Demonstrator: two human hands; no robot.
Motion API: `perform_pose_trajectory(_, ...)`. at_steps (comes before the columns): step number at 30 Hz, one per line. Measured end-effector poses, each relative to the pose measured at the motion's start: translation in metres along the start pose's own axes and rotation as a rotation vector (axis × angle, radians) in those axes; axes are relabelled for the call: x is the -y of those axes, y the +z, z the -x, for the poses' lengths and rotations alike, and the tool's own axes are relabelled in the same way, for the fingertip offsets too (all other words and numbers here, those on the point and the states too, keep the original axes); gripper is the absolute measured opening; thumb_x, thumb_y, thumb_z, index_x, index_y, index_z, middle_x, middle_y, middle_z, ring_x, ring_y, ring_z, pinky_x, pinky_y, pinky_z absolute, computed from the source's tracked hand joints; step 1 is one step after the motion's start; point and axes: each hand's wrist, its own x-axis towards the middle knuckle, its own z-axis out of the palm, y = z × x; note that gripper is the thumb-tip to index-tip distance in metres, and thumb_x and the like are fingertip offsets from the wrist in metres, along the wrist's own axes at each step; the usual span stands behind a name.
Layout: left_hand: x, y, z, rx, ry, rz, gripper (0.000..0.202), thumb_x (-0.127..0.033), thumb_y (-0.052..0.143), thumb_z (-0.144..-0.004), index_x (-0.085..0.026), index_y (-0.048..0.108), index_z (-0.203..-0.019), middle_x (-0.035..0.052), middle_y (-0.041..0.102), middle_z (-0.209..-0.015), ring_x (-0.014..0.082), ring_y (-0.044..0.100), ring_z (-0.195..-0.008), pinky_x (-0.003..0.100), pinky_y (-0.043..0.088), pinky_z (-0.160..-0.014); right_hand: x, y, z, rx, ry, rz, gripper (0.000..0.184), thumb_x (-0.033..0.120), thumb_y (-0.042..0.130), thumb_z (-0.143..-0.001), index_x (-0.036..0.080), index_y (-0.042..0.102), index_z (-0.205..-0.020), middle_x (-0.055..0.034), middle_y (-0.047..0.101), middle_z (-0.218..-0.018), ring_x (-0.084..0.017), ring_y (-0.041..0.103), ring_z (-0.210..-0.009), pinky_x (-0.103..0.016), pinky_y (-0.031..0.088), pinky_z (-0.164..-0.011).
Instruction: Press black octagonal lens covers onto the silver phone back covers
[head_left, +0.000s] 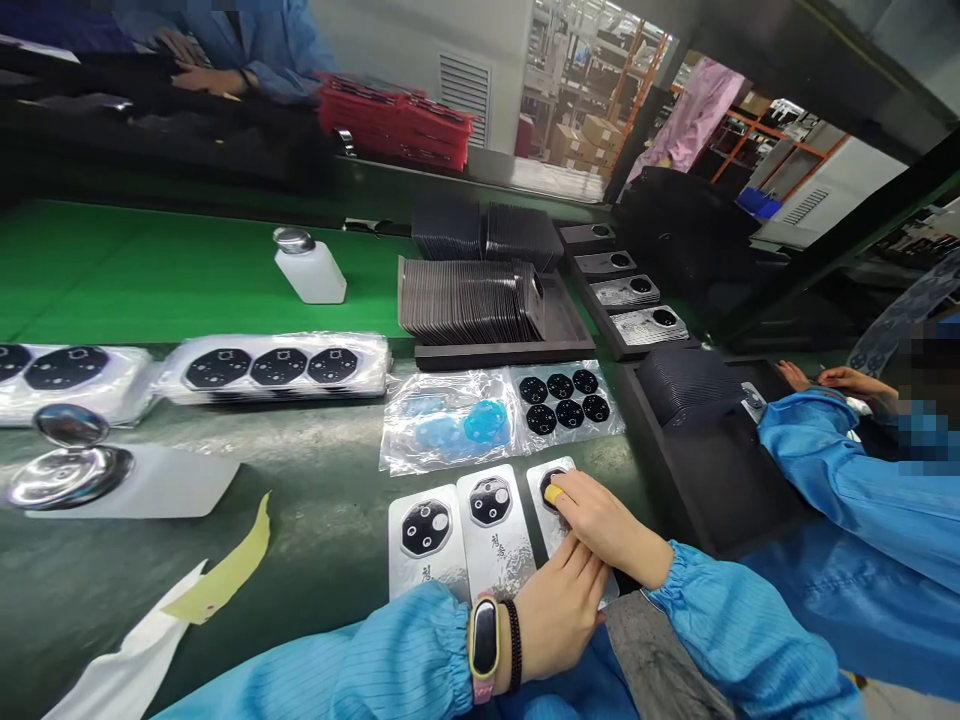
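My left hand [559, 612], with a fitness band at its wrist, is closed on the lower part of a silver phone back panel [541, 482]; its fingertips are partly hidden. My right hand [611, 525] lies across it, fingers together, and a finger in a yellow finger cot presses on the black camera sticker [555, 476] at the panel's top. Left of these hands lie two more silver panels, a middle one [504, 545] and an outer one [414, 577], each with a black octagonal piece and dark lettering.
Beyond are a sheet of black stickers [553, 408], a bag with blue film [442, 420] and a rack of dark panels [465, 300]. A white bottle [315, 275], a metal-lidded dispenser [172, 482] and yellow tape [225, 580] lie left. A co-worker's sleeve [832, 450] is right, beside a black tray [720, 490].
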Motion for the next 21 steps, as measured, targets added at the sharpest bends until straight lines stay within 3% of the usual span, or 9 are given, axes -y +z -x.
perform_pose_trajectory(3, 0.000, 0.002, 0.001, 0.039, 0.012, 0.017, 0.045, -0.034, 0.039, -0.094, -0.002, 0.057, -0.119, 0.0156, 0.068, -0.113, 0.0252, 0.057, -0.113, 0.040, 0.025, -0.109, -0.005, 0.000, 0.001, -0.054, -0.129, 0.052, 0.031, 0.001, 0.034, -0.093, 0.015, 0.056, -0.076, -0.0057, 0.060, -0.073, -0.016, 0.052, -0.065, -0.028, 0.048, -0.058)
perform_pose_trajectory(8, 0.001, 0.005, 0.003, 0.086, 0.026, 0.031, 0.047, -0.032, 0.039, -0.094, 0.000, 0.051, -0.127, 0.0181, 0.062, -0.124, 0.0263, 0.051, -0.122, 0.040, 0.022, -0.111, -0.015, 0.005, 0.005, -0.022, -0.191, 0.025, 0.030, 0.004, 0.035, -0.095, 0.015, 0.058, -0.080, -0.0065, 0.062, -0.076, -0.017, 0.055, -0.070, -0.029, 0.048, -0.061)
perform_pose_trajectory(15, 0.001, 0.005, 0.004, 0.058, 0.027, 0.003, 0.046, -0.034, 0.038, -0.095, -0.002, 0.054, -0.124, 0.0171, 0.064, -0.121, 0.0260, 0.053, -0.120, 0.040, 0.025, -0.109, -0.015, 0.004, 0.006, -0.025, -0.183, 0.012, 0.032, 0.006, 0.035, -0.096, 0.016, 0.058, -0.075, -0.0059, 0.061, -0.073, -0.016, 0.055, -0.067, -0.029, 0.048, -0.059)
perform_pose_trajectory(21, 0.001, 0.005, 0.005, 0.122, 0.012, 0.042, 0.048, -0.033, 0.039, -0.094, -0.001, 0.050, -0.129, 0.0178, 0.060, -0.127, 0.0261, 0.050, -0.123, 0.040, 0.022, -0.112, -0.013, 0.004, 0.004, -0.006, -0.156, 0.004, 0.034, 0.003, 0.033, -0.095, 0.016, 0.057, -0.075, -0.0041, 0.059, -0.070, -0.015, 0.052, -0.065, -0.028, 0.046, -0.056)
